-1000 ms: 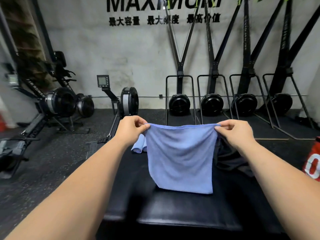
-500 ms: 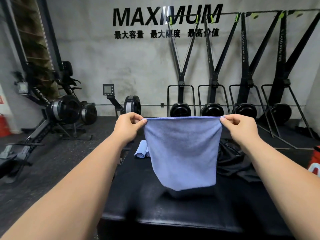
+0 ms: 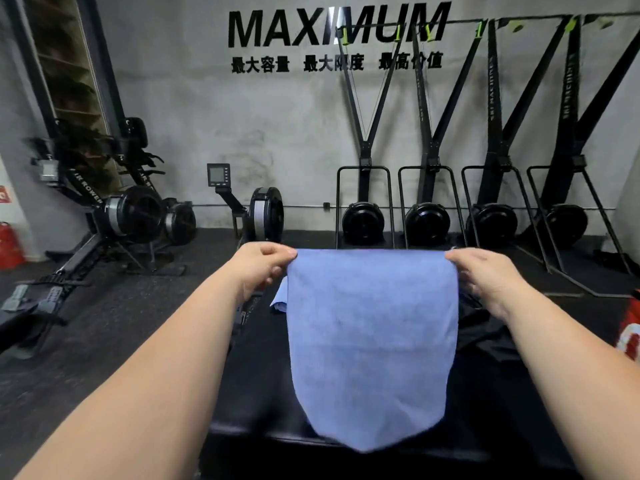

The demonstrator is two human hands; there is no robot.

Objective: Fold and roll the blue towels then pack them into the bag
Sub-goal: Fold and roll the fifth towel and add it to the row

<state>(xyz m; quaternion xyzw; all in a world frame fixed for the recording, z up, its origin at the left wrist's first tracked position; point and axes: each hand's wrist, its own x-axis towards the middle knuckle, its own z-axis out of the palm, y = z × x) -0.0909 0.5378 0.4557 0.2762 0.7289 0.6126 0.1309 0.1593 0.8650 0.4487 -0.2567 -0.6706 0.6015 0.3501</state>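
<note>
1. Two bare forearms reach forward from the bottom corners, one to either side of the blue towel point(image 3: 370, 341).
2. The blue towel hangs in the air between the hands, spread flat and facing the camera. Its top edge is pulled straight and level, and its rounded lower edge hangs nearest the viewer.
3. A black padded table point(image 3: 263, 375) lies under and behind the towel. The pictures do not show whether the lower edge touches it.
4. The left hand point(image 3: 263, 268) pinches the towel's top left corner, fingers curled round the cloth, so the towel starts right at its fingertips and runs rightwards.
5. The right hand point(image 3: 485, 275) pinches the top right corner in the same way, fingers curled on the cloth, with the towel running leftwards from it.
6. Just behind the towel's left edge, below the left hand, a second towel point(image 3: 279, 301) of the same blue lies on the table, partly hidden.
7. Behind the towel's right edge, under the right wrist, a heap of black cloth point(image 3: 485, 334) lies on the table.
8. Further back and left of the towel, rowing machines point(image 3: 135, 216) stand on the dark floor.
9. Straight behind and right of the towel, a row of black ski machines point(image 3: 427, 220) leans on the grey wall.
10. High above the towel, black lettering point(image 3: 339, 26) reads MAXIMUM.
</note>
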